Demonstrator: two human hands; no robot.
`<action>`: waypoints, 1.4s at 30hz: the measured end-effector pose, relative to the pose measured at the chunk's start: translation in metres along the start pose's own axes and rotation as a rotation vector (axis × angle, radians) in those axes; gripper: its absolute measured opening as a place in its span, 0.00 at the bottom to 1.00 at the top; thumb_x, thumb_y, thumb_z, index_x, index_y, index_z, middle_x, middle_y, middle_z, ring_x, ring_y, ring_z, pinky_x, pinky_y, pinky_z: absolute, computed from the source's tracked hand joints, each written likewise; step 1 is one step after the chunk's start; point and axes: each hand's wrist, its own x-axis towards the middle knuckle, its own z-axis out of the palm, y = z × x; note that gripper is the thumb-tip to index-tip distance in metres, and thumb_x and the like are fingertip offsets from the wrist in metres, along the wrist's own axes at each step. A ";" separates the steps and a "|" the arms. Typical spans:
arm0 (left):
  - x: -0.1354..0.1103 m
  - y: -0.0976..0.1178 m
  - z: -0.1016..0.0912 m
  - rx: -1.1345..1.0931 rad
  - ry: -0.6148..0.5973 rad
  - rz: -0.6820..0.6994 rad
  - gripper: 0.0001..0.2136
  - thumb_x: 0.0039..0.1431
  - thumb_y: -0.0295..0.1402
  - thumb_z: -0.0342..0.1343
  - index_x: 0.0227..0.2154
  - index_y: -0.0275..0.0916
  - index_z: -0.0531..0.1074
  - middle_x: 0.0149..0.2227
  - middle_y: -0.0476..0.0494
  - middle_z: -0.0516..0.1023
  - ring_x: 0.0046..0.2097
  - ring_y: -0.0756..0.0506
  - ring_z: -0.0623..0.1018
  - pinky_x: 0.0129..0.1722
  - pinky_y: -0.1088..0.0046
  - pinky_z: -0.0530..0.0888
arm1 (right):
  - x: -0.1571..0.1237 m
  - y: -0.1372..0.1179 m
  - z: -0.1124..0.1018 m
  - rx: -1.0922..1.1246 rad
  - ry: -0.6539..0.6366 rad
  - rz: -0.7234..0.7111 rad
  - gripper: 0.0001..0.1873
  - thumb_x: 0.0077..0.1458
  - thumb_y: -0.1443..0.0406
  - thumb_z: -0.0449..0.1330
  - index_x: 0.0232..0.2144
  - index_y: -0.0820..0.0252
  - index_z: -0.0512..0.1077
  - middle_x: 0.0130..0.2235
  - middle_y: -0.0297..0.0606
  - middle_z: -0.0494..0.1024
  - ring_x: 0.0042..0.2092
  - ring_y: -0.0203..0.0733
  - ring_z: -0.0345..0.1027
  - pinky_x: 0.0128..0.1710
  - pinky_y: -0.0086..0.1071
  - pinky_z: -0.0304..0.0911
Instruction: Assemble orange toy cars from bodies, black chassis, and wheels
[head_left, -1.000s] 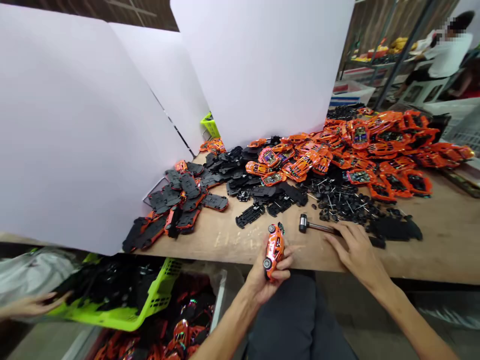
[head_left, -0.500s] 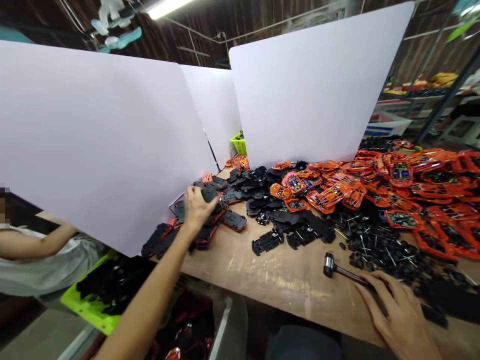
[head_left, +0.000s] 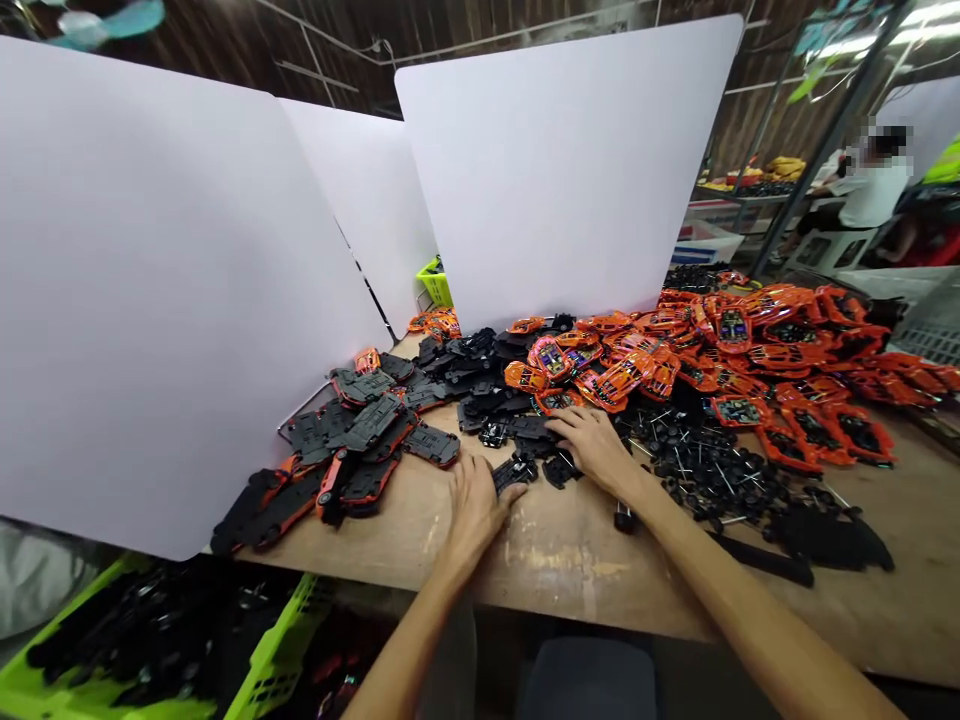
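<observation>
My left hand (head_left: 474, 505) is at a black toy car chassis (head_left: 516, 474) on the table, its thumb along the near edge and its fingers at the left end. To the right, my right hand (head_left: 592, 447) reaches over more black chassis (head_left: 534, 430), fingers stretched and bent down onto them, apparently gripping none. Beneath my right forearm lies a hammer (head_left: 623, 519); its middle is hidden. At the left, finished-looking toy cars (head_left: 371, 425) with orange bodies lie heaped, mostly black underside up.
Orange car bodies (head_left: 630, 375) pile up at the back right. Black wheels on metal axles (head_left: 712, 470) lie before them. White panels (head_left: 555, 190) stand behind the table (head_left: 540, 570). A green crate (head_left: 281, 650) of black parts sits below left. Another person (head_left: 862, 195) sits far right.
My left hand has left the car heap and moved right to a chassis. My right hand has come off the hammer and moved left to the chassis pile. The view has turned right.
</observation>
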 end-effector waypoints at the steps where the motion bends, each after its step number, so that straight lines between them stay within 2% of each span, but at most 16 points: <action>1: -0.003 -0.003 0.001 -0.001 -0.010 -0.015 0.20 0.49 0.44 0.71 0.33 0.42 0.65 0.41 0.40 0.71 0.53 0.31 0.71 0.55 0.55 0.66 | 0.010 0.007 0.002 0.042 0.009 0.003 0.14 0.61 0.73 0.62 0.46 0.53 0.81 0.50 0.42 0.84 0.54 0.52 0.74 0.58 0.49 0.63; 3: -0.005 -0.008 -0.001 0.040 -0.070 0.002 0.17 0.51 0.41 0.69 0.34 0.42 0.66 0.42 0.40 0.72 0.51 0.33 0.72 0.53 0.55 0.68 | 0.023 0.020 0.002 0.087 0.065 0.038 0.10 0.64 0.69 0.61 0.43 0.54 0.81 0.45 0.42 0.85 0.49 0.50 0.77 0.55 0.45 0.66; 5: -0.005 -0.008 -0.005 0.062 -0.103 0.033 0.18 0.52 0.41 0.69 0.40 0.40 0.70 0.45 0.39 0.74 0.51 0.33 0.74 0.52 0.54 0.69 | 0.027 0.025 -0.004 0.104 0.146 0.096 0.13 0.69 0.66 0.55 0.47 0.58 0.80 0.46 0.44 0.85 0.47 0.50 0.78 0.50 0.43 0.69; 8: -0.002 0.008 -0.011 -0.086 -0.012 0.128 0.29 0.53 0.43 0.70 0.55 0.40 0.69 0.55 0.35 0.74 0.56 0.34 0.74 0.56 0.55 0.69 | 0.021 0.012 -0.023 0.135 0.203 0.147 0.17 0.72 0.62 0.51 0.49 0.59 0.78 0.46 0.44 0.84 0.45 0.48 0.79 0.46 0.39 0.71; 10: -0.001 0.028 -0.014 -0.237 -0.011 0.224 0.32 0.56 0.44 0.68 0.61 0.41 0.66 0.58 0.35 0.75 0.56 0.37 0.76 0.54 0.60 0.72 | 0.011 -0.009 -0.039 0.192 0.102 0.087 0.14 0.71 0.61 0.54 0.47 0.56 0.79 0.46 0.39 0.84 0.46 0.45 0.79 0.48 0.36 0.71; 11: -0.001 0.039 -0.014 -0.297 -0.073 0.266 0.28 0.59 0.44 0.66 0.59 0.41 0.69 0.56 0.37 0.77 0.52 0.39 0.78 0.50 0.64 0.73 | 0.005 -0.019 -0.047 0.230 0.017 0.035 0.12 0.70 0.61 0.57 0.46 0.55 0.80 0.46 0.37 0.84 0.46 0.44 0.79 0.50 0.34 0.71; 13: -0.002 0.058 -0.014 -0.382 -0.238 0.290 0.15 0.62 0.44 0.62 0.46 0.40 0.77 0.42 0.43 0.82 0.42 0.43 0.80 0.41 0.70 0.74 | -0.006 -0.034 -0.067 0.283 -0.102 -0.021 0.11 0.69 0.62 0.58 0.47 0.53 0.80 0.47 0.35 0.84 0.47 0.42 0.79 0.51 0.33 0.70; 15: -0.009 0.069 -0.010 -0.503 -0.324 0.203 0.13 0.63 0.45 0.61 0.35 0.38 0.77 0.32 0.47 0.80 0.34 0.45 0.79 0.35 0.73 0.74 | -0.018 -0.033 -0.089 0.212 -0.010 0.049 0.11 0.70 0.62 0.57 0.48 0.53 0.79 0.47 0.37 0.84 0.47 0.43 0.78 0.51 0.35 0.70; 18: -0.028 0.067 0.001 -0.812 -0.358 -0.097 0.19 0.56 0.47 0.66 0.43 0.38 0.74 0.33 0.47 0.81 0.35 0.44 0.81 0.33 0.73 0.77 | -0.045 -0.007 -0.122 -0.148 0.218 0.206 0.10 0.69 0.63 0.58 0.40 0.55 0.81 0.42 0.41 0.82 0.45 0.48 0.75 0.50 0.41 0.69; 20: -0.044 0.060 0.012 -0.976 -0.411 -0.281 0.28 0.50 0.47 0.71 0.49 0.40 0.68 0.36 0.46 0.83 0.35 0.43 0.83 0.30 0.71 0.80 | -0.064 0.014 -0.133 -0.335 0.111 0.191 0.08 0.66 0.63 0.62 0.36 0.55 0.81 0.39 0.42 0.80 0.44 0.51 0.72 0.47 0.42 0.68; 23: -0.062 0.049 0.027 -1.050 -0.307 -0.436 0.35 0.42 0.43 0.75 0.50 0.42 0.64 0.39 0.45 0.83 0.36 0.42 0.84 0.30 0.69 0.82 | -0.087 0.032 -0.129 -0.383 -0.077 0.152 0.05 0.65 0.62 0.63 0.39 0.54 0.80 0.40 0.42 0.79 0.44 0.51 0.71 0.45 0.41 0.68; 27: -0.071 0.042 0.028 -0.971 -0.211 -0.417 0.29 0.45 0.45 0.74 0.44 0.41 0.66 0.37 0.47 0.82 0.39 0.42 0.85 0.35 0.68 0.85 | -0.097 0.045 -0.112 -0.371 0.096 0.293 0.07 0.66 0.60 0.62 0.42 0.56 0.78 0.41 0.45 0.78 0.46 0.54 0.70 0.48 0.45 0.68; 30: -0.071 0.040 0.017 -0.853 -0.218 -0.369 0.25 0.49 0.51 0.71 0.39 0.40 0.67 0.31 0.51 0.79 0.31 0.43 0.84 0.30 0.67 0.85 | -0.098 0.057 -0.108 -0.298 0.109 0.297 0.06 0.64 0.60 0.63 0.38 0.55 0.78 0.39 0.44 0.79 0.45 0.54 0.72 0.46 0.44 0.69; 34: -0.076 0.042 0.007 -0.901 -0.228 -0.516 0.27 0.48 0.50 0.72 0.42 0.41 0.68 0.30 0.53 0.78 0.28 0.43 0.84 0.30 0.64 0.86 | -0.104 0.065 -0.118 -0.225 0.203 0.275 0.08 0.65 0.58 0.62 0.37 0.54 0.77 0.36 0.39 0.81 0.38 0.47 0.75 0.40 0.38 0.71; 38: -0.080 0.050 0.021 -1.068 -0.271 -0.560 0.28 0.45 0.47 0.75 0.40 0.42 0.65 0.37 0.49 0.81 0.35 0.42 0.86 0.39 0.59 0.87 | -0.104 0.068 -0.124 -0.187 0.389 0.268 0.13 0.68 0.56 0.58 0.37 0.56 0.77 0.38 0.42 0.82 0.39 0.49 0.77 0.42 0.41 0.71; 42: -0.078 0.055 0.037 -1.116 -0.301 -0.512 0.29 0.45 0.50 0.74 0.39 0.43 0.62 0.37 0.50 0.80 0.36 0.42 0.86 0.45 0.55 0.85 | -0.092 0.069 -0.117 -0.112 0.415 0.231 0.12 0.65 0.56 0.61 0.33 0.55 0.78 0.38 0.42 0.83 0.42 0.50 0.78 0.47 0.43 0.72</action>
